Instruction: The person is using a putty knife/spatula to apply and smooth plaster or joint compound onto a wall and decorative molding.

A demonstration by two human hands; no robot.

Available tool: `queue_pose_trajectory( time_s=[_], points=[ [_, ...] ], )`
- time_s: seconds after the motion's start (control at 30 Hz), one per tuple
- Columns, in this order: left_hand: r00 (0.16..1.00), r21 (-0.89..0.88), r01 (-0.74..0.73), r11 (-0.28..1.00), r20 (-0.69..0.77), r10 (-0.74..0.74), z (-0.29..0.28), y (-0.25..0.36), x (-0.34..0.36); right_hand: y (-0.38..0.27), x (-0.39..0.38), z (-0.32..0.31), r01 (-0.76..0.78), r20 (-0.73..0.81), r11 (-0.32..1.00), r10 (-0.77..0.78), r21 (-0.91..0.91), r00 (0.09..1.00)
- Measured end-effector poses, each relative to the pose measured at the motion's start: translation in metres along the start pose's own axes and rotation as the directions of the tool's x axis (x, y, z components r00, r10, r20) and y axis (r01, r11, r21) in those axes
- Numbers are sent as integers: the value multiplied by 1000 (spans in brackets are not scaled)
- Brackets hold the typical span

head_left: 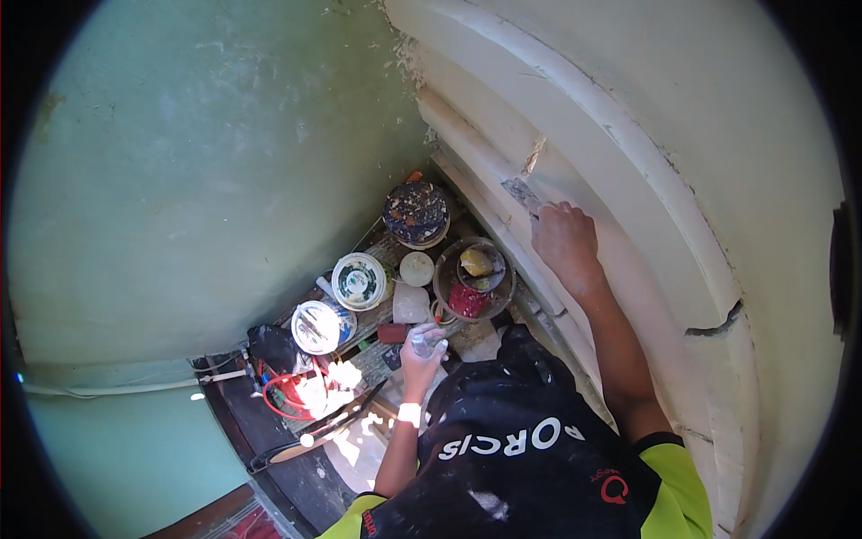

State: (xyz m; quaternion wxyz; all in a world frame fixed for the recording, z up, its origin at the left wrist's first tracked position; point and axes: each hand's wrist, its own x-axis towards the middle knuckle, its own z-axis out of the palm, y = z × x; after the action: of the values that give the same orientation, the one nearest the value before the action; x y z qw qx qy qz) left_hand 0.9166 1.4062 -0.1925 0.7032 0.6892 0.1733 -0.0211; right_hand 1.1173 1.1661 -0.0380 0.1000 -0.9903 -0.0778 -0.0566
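Note:
My right hand (566, 242) is closed round a putty knife (520, 192), whose smeared blade lies against a white panelled surface (489, 112). Just beyond the blade, a bare brownish streak (533, 155) shows in the panel. Lower down and nearer my body, my left hand (419, 359) is held palm up with its fingers curled. A pale greyish lump or small piece sits in it, too small to name. White smears cover its fingers. Beside it on the boards lies a dark red block (391, 333).
Paint-spattered tubs stand in the corner: a dark-lidded bucket (416, 214), a white tub (359, 281) and another white tub (316, 327). A round basin (513, 286) holds a red cloth-like thing and a yellowish piece. Red cable (280, 384) lies left. A green wall (206, 180) rises behind.

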Motion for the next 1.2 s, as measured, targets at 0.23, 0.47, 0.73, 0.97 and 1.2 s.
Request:
queue_pose_trajectory(
  time_s=[0.23, 0.47, 0.73, 0.97, 1.2],
  points=[
    [998, -8, 33, 999, 46, -32, 8, 9, 9, 8, 1, -6, 8, 0, 1000, -8, 24, 1000],
    [998, -8, 33, 999, 49, -33, -1, -11, 3, 1, 2, 5, 0, -43, 999, 2, 32, 999],
    [999, -14, 40, 999, 27, -40, -7, -17, 2, 7, 1, 14, -5, -27, 1000, 6, 26, 1000],
    [998, -27, 42, 999, 41, -41, -1, -10, 7, 21, 3, 45, 65, -96, 998, -63, 18, 993],
    [999, -43, 42, 998, 5, -42, -9, -4, -2, -13, 9, 5, 55, 9, 998, -56, 30, 998]
  ],
)
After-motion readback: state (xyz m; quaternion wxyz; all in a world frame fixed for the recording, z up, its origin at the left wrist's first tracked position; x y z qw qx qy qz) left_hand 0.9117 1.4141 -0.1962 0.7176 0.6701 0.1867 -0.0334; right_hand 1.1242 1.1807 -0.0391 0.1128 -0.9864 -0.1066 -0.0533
